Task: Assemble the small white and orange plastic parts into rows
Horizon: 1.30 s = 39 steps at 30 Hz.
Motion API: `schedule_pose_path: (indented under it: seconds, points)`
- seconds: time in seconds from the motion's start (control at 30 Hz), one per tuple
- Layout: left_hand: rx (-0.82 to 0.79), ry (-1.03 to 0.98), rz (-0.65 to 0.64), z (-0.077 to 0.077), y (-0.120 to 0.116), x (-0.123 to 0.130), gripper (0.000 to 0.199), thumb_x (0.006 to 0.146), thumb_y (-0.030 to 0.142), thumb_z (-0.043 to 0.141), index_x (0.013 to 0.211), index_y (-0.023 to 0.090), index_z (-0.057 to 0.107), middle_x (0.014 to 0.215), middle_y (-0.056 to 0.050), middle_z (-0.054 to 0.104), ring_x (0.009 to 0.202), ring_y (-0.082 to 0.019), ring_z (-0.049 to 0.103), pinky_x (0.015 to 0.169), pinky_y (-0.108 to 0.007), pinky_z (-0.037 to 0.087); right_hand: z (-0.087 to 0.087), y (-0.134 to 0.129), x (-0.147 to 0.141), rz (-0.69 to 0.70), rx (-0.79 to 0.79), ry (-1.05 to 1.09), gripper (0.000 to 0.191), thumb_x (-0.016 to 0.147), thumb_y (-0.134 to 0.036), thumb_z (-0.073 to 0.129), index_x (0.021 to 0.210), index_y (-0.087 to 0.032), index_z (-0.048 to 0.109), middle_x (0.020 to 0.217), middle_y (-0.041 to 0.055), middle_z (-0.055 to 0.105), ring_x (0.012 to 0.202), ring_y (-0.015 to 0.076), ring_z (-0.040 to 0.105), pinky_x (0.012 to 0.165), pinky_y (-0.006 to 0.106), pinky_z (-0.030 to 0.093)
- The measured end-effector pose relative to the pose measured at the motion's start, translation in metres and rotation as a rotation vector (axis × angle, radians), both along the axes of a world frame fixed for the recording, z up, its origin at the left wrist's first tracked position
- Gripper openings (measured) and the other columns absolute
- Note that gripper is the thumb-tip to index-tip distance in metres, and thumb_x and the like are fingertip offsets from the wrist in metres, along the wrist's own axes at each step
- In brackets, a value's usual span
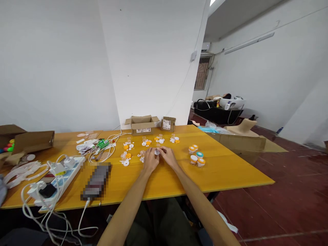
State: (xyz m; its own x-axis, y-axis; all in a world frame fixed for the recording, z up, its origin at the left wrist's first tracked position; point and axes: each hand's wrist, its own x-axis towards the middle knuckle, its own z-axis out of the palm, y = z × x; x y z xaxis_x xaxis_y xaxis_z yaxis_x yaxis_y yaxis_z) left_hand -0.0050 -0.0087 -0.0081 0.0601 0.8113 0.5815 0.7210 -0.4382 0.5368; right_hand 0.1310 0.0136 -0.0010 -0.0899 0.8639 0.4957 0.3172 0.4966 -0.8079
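Both hands are together at the middle of the yellow table (pixel 225 171), the left hand (pixel 151 160) and the right hand (pixel 167 156) meeting with their fingers on one small grey-white piece (pixel 156 152) (too small from here to say what it is). The piece sits between the fingertips, just above the wood.

The left hand is in the way of a proper look at the nearest cluster of small parts (pixel 126 163); I count six clusters beyond and to the left of the hands, white and orange bits, with clear cups (pixel 129 139) among them. How many bits each has I can't tell.

To the right stand five lidded jars (pixel 201 162), bunched close: one has a teal lid, and the others show orange or white and orange. At the back, against the wall, are two cardboard boxes (pixel 143 127), the wider one with its flaps open. A third, larger box (pixel 34 142) gapes at the left end, with bright balls (pixel 10 147) inside.

The left side is crowded: one phone (pixel 96 181) (blurred out) on a white cable, a power strip (pixel 73 173) with several plugs, cords spilling over the edge, and a green packet (pixel 103 143) among plastic bags. Behind, on the right, are one white basin (pixel 233 103) and a mannequin bust (pixel 242 129).
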Motion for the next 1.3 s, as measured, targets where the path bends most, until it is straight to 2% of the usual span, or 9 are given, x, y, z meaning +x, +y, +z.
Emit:
schedule_pose_path:
  seconds: [0.17,0.4,0.63,0.87,1.3]
  points:
    - [-0.027,-0.116,-0.011,0.0012,0.0006,0.0003,0.021,0.085,0.013,0.058,0.101,0.024,0.067,0.102,-0.007,0.070,0.095,-0.024,0.065,0.086,-0.037,0.051,-0.0017,0.0011,-0.0007,0.068,-0.015,0.025,0.021,0.083,-0.038,0.064,0.082,-0.021,0.076,0.085,0.0051,0.078,0.077,0.0207,0.070,0.075,0.033,0.057]
    - [-0.064,-0.190,-0.033,0.0026,0.0001,-0.0006,0.028,0.080,0.007,0.059,0.101,0.024,0.066,0.108,-0.007,0.070,0.103,-0.025,0.065,0.094,-0.040,0.052,-0.0030,0.0012,0.0004,0.081,-0.069,0.005,0.018,0.076,-0.035,0.073,0.086,-0.021,0.076,0.087,0.0046,0.078,0.075,0.0205,0.071,0.074,0.033,0.058]
    - [-0.095,-0.214,-0.068,0.0009,0.0022,-0.0015,0.033,0.076,0.004,0.061,0.103,0.024,0.066,0.106,-0.006,0.072,0.102,-0.024,0.066,0.093,-0.040,0.054,-0.0036,0.0011,-0.0016,0.163,-0.132,0.078,0.018,0.075,-0.035,0.072,0.085,-0.020,0.074,0.082,0.0046,0.078,0.076,0.0214,0.072,0.074,0.034,0.059]
    - [-0.138,-0.275,-0.116,-0.0049,0.0079,-0.0036,0.044,0.068,-0.002,0.062,0.103,0.023,0.067,0.106,-0.005,0.073,0.104,-0.023,0.067,0.097,-0.040,0.053,-0.0046,0.0024,-0.0003,0.164,-0.142,0.038,0.015,0.076,-0.034,0.071,0.080,-0.020,0.074,0.077,0.0038,0.077,0.072,0.0211,0.072,0.070,0.032,0.058]
    - [-0.190,-0.274,-0.063,0.0011,0.0056,-0.0027,0.035,0.070,0.000,0.063,0.097,0.023,0.067,0.102,-0.004,0.074,0.101,-0.023,0.068,0.094,-0.038,0.054,-0.0063,0.0067,0.0032,0.169,-0.073,-0.051,0.013,0.078,-0.032,0.070,0.083,-0.022,0.075,0.083,0.0032,0.078,0.075,0.0216,0.071,0.073,0.032,0.057]
